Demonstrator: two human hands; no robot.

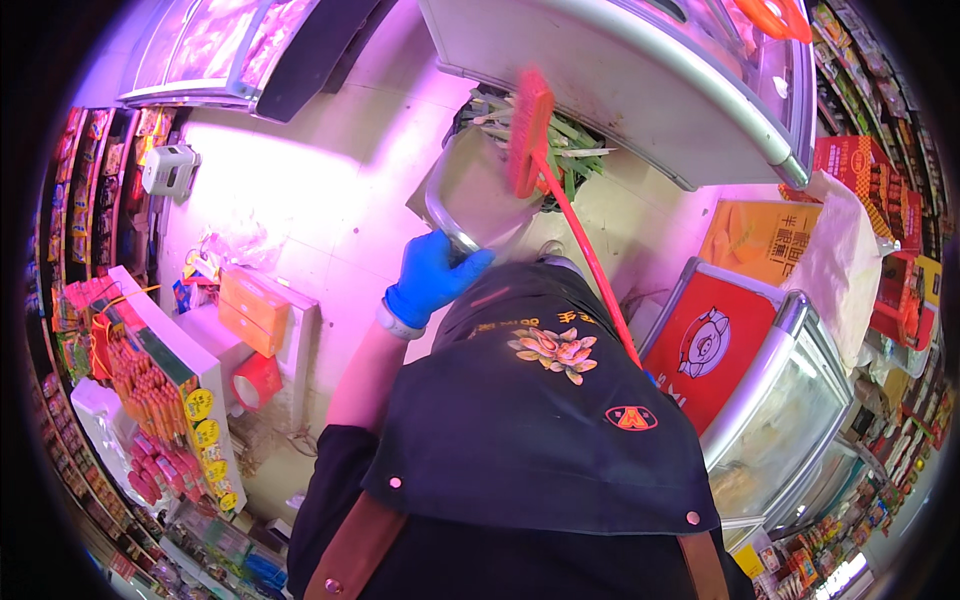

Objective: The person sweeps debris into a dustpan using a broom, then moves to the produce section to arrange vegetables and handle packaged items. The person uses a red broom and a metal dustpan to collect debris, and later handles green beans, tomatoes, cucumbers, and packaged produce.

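Note:
My left hand [435, 276] wears a blue glove and grips the near rim of a grey rectangular pan [469, 184]. The pan is tilted over a bin with a dark liner, heaped with green leek trimmings [570, 146]. Above the pan's far right side is the blurred bristle head of a red broom [531, 135]. Its red handle slants down to my right side. Only a sliver of my blue-gloved right hand [651, 379] shows at the handle, beside the apron; the rest is hidden.
A white display freezer [570, 82] stands just beyond the bin. To the right is a glass-topped freezer with a red panel [712, 337]. On the left are a rack of packaged sausages [150, 382], an orange box [253, 309] and a grey plastic stool [171, 170] on the pale tiled floor [360, 202].

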